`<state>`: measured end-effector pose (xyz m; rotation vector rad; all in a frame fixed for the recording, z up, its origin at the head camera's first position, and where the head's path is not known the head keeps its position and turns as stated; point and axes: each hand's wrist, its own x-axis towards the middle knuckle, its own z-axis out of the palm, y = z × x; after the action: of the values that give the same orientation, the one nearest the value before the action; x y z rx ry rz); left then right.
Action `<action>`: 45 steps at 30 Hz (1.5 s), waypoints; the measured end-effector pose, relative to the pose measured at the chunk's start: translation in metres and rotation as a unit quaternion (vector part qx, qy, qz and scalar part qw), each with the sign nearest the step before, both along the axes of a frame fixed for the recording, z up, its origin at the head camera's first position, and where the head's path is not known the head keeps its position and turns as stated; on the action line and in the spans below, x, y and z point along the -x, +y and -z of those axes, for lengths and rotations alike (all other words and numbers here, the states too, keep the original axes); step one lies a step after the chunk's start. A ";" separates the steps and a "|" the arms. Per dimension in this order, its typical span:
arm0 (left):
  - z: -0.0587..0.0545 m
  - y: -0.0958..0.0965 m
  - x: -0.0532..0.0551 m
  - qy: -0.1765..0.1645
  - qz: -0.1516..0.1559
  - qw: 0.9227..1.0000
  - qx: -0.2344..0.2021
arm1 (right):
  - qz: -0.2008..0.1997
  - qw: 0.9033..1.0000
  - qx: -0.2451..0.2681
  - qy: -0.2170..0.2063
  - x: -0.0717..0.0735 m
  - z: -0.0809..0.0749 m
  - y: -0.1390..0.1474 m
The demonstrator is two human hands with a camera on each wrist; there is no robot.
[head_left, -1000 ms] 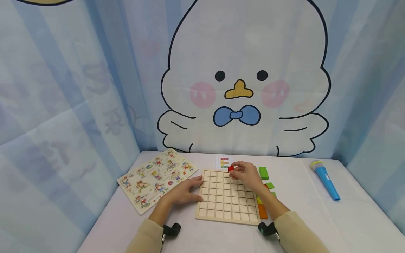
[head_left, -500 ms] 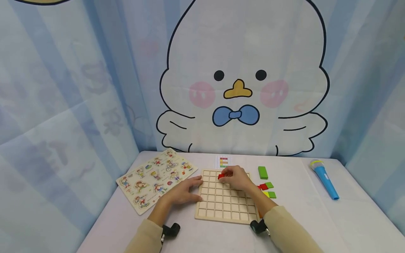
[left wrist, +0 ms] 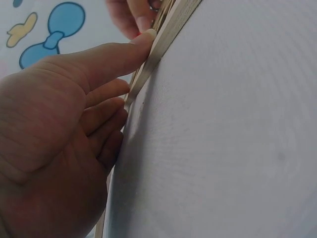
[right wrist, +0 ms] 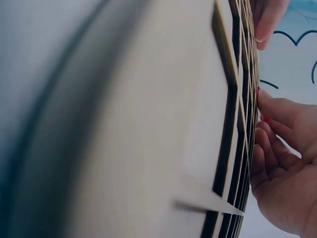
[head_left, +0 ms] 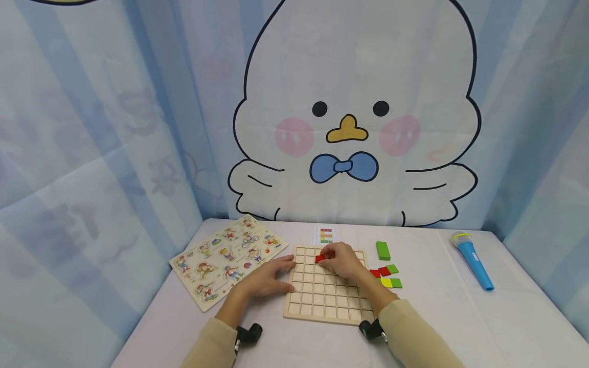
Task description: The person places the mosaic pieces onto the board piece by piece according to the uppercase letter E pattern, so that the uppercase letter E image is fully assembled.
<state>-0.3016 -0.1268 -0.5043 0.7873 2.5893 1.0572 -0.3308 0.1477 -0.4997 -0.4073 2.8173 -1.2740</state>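
A wooden grid board (head_left: 323, 309) lies in the middle of the table in the head view. My right hand (head_left: 342, 261) pinches a small red block (head_left: 319, 259) at the upper part of the grid, in a cell near the far edge. In the right wrist view, only slivers of red show by the thumb and fingers of this hand (right wrist: 292, 153). My left hand (head_left: 269, 280) rests at the board's left edge, thumb and fingers extended against it. The left wrist view shows that hand (left wrist: 49, 119) with its thumb tip touching the wooden rim (left wrist: 171, 37).
A small pattern card (head_left: 326, 235) lies behind the board. Right of it are a green block (head_left: 383, 251) and several red, yellow and green tiles (head_left: 386, 282). A picture puzzle board (head_left: 227, 260) is at left, a blue toy microphone (head_left: 474, 261) at far right.
My right hand has moved left and a little nearer, bringing the red block from the far rim onto the grid. Its forearm now uncovers red tiles at right. The left hand stays put.
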 end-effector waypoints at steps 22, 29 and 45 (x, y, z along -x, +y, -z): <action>0.002 0.000 0.001 0.000 -0.001 1.000 0.002 | -0.030 1.000 -0.006 -0.006 -0.003 -0.003 0.008; 0.002 -0.001 0.001 0.001 0.001 1.000 -0.007 | -0.058 0.996 0.063 0.012 -0.016 -0.014 0.033; 0.003 -0.001 0.001 0.002 0.005 1.000 -0.007 | 0.003 0.995 0.092 0.030 -0.041 -0.032 0.074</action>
<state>-0.3021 -0.1275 -0.5074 0.8068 2.5814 1.0734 -0.2902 0.2217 -0.4681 -0.4509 2.7600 -1.5537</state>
